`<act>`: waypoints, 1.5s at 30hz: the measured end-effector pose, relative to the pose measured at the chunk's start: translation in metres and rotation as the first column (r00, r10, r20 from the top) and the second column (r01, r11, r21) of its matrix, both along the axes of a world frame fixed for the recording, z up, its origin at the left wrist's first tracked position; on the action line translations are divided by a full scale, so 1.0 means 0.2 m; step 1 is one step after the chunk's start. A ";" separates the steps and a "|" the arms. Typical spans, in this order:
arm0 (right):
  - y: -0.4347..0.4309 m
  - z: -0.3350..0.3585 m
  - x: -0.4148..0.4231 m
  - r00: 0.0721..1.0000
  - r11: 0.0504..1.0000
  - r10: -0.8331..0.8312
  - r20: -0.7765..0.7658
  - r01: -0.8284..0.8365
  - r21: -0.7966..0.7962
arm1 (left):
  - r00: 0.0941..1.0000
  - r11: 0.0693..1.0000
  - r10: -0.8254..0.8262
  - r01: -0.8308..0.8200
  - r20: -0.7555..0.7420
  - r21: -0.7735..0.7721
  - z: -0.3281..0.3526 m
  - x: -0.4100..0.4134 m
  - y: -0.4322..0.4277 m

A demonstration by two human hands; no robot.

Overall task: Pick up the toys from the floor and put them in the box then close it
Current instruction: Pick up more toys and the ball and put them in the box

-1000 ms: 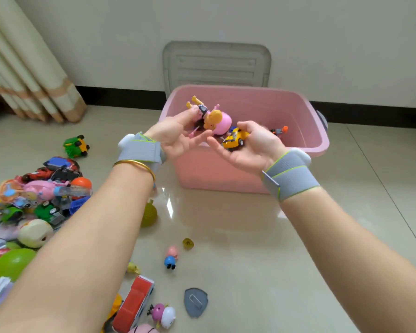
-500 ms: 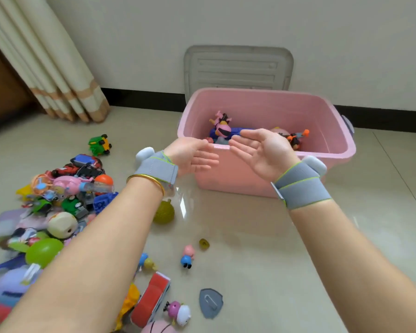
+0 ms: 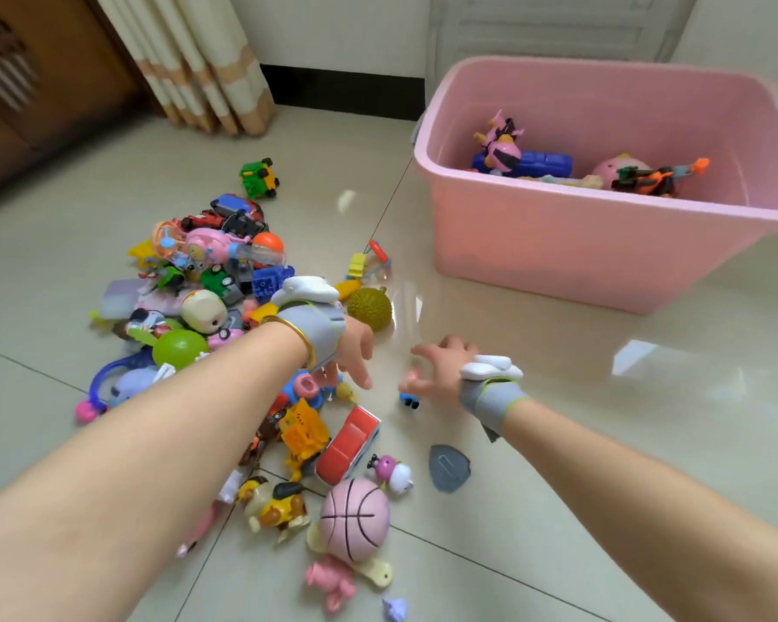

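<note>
Pink plastic storage box [image 3: 602,244] sat at 2 o'clock, lid off, few toys inside. Left hand [image 3: 353,352] & right hand [image 3: 441,372] were both spread, empty, over the scattered toy pile [image 3: 225,307] at 9 o'clock. Best approach, prob.: right hand pinches the small blue-and-pink figure [image 3: 408,397] beneath its fingers; left takes a neighbour.

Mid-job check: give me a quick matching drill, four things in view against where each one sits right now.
Things:
1. pink basketball
2. blue toy block
3. green toy car
4. grey lid

Places:
A. inside the pink box
B. propped against the wall behind the box
C. alone on the floor at the pile's far edge, toward the curtain
D. on the floor, at the near end of the pile

Pairs: 1-D, 2-A, 3-C, 4-B
</note>
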State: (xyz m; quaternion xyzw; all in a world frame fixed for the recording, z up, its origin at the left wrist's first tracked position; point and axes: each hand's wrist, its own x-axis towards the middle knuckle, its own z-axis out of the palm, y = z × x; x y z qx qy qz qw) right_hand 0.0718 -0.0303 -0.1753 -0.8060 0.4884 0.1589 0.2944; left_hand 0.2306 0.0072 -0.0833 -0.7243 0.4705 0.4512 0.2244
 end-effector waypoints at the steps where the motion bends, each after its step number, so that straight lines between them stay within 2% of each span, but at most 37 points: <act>1: 0.03 0.00 0.02 0.999 0.998 0.040 -0.019 -0.041 -0.045 | 0.999 0.999 -0.035 0.034 0.032 0.033 -0.01 -0.01 0.03; 4: 0.13 -0.03 0.04 0.995 0.988 0.099 0.029 -0.095 -0.121 | 0.985 0.988 -0.134 0.125 0.106 0.088 -0.10 -0.06 0.13; 7: 0.16 -0.06 0.01 0.985 0.969 0.172 0.016 -0.166 -0.181 | 0.917 0.948 -0.317 0.312 0.241 0.063 -0.15 -0.13 0.17; 11: 0.13 -0.07 -0.05 0.986 0.971 0.165 -0.005 -0.163 -0.177 | 0.852 0.894 -0.442 0.445 0.280 0.056 -0.21 -0.21 0.18; 13: 0.11 -0.07 -0.08 0.990 0.980 0.137 -0.014 -0.137 -0.143 | 0.858 0.899 -0.430 0.437 0.281 0.042 -0.25 -0.21 0.19; 15: 0.09 -0.05 -0.11 0.995 0.996 0.087 0.051 -0.085 -0.032 | 0.909 0.940 -0.333 0.339 0.249 0.016 -0.27 -0.22 0.19; 17: 0.10 -0.01 -0.16 0.994 0.994 0.068 0.088 -0.075 0.077 | 0.953 0.970 -0.238 0.242 0.185 0.003 -0.27 -0.23 0.18; 19: 0.15 0.02 -0.23 0.992 0.984 0.097 0.085 -0.108 0.142 | 0.968 0.974 -0.225 0.223 0.114 0.032 -0.24 -0.25 0.19; 22: 0.25 0.02 -0.32 0.977 0.962 0.202 0.064 -0.210 0.173 | 0.894 0.907 -0.420 0.412 0.157 0.082 -0.20 -0.31 0.21; 25: 0.32 -0.03 -0.34 0.943 0.940 0.332 0.026 -0.333 0.078 | 0.771 0.808 -0.577 0.587 0.269 0.051 -0.19 -0.39 0.24; 28: 0.32 -0.04 -0.32 0.967 0.966 0.255 0.024 -0.256 0.038 | 0.703 0.748 -0.622 0.664 0.344 -0.004 -0.19 -0.44 0.27; 31: 0.28 -0.04 -0.30 0.986 0.984 0.163 0.039 -0.165 0.064 | 0.726 0.770 -0.593 0.637 0.350 -0.017 -0.23 -0.42 0.25; 34: 0.29 -0.05 -0.29 0.987 0.989 -0.075 0.142 0.055 0.140 | 0.781 0.823 -0.523 0.567 0.342 -0.036 -0.28 -0.37 0.22; 36: 0.31 -0.06 -0.28 0.927 0.935 -0.303 0.222 0.244 0.258 | 0.814 0.859 -0.467 0.511 0.346 -0.044 -0.30 -0.34 0.20; 38: 0.34 -0.05 -0.26 0.841 0.841 -0.476 0.258 0.348 0.415 | 0.851 0.894 -0.394 0.443 0.347 -0.072 -0.33 -0.31 0.19; 41: 0.34 -0.03 -0.23 0.784 0.720 -0.583 0.213 0.379 0.581 | 0.902 0.932 -0.300 0.346 0.312 -0.106 -0.36 -0.28 0.17; 44: 0.28 0.01 -0.20 0.680 0.468 -0.725 0.109 0.369 0.803 | 0.960 0.960 -0.173 0.215 0.220 -0.182 -0.34 -0.26 0.15; 45: 0.25 0.02 -0.20 0.650 0.415 -0.754 0.099 0.353 0.838 | 0.980 0.967 -0.110 0.145 0.169 -0.210 -0.33 -0.25 0.13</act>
